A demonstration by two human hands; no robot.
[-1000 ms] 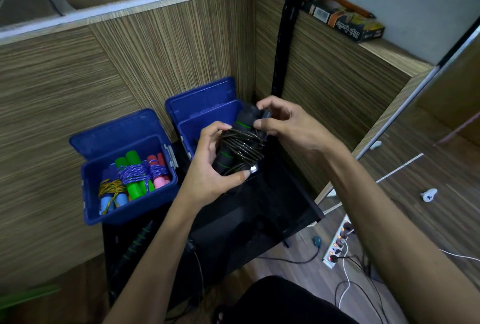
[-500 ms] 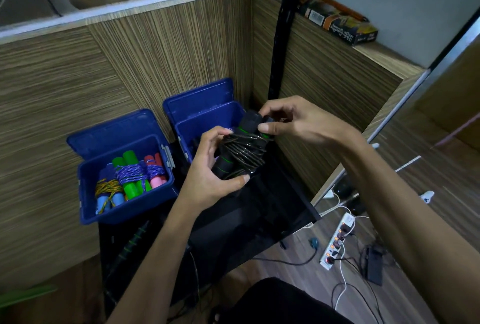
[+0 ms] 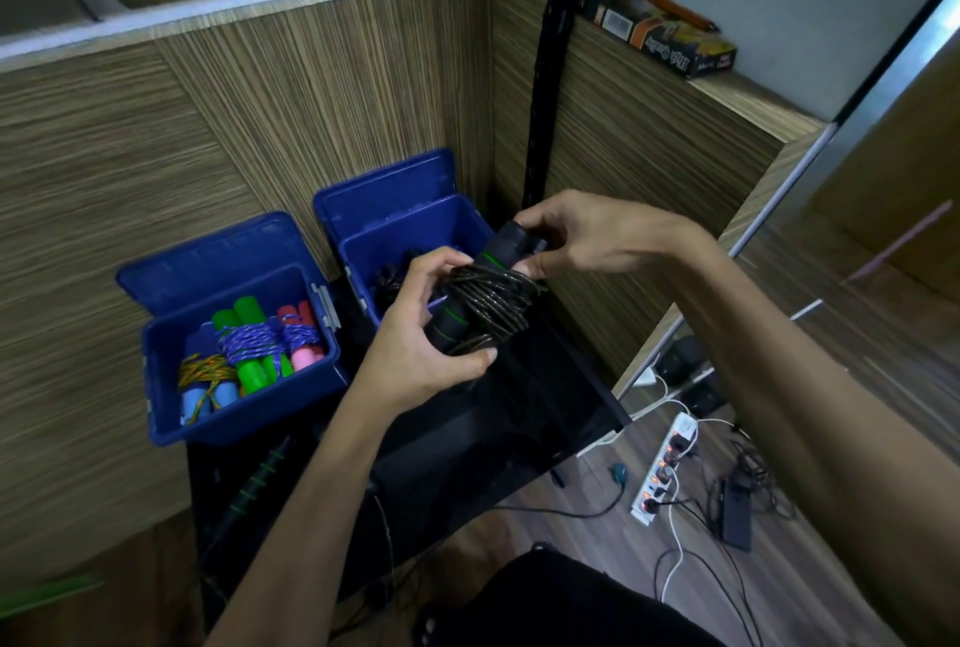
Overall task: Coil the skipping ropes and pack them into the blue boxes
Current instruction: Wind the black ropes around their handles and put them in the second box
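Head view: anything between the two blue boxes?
Nothing sits between the left blue box and the right blue box in the head view; only a narrow strip of black tabletop and the left box's grey latch.

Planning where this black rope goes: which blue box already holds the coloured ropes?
The left box, nearer the camera: it holds green, pink and blue-handled coils. The right box shows only something dark.

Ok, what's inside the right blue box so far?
In the right box, something black lies at the bottom, likely another coiled rope. The left hand and the black rope it holds cover the rest.
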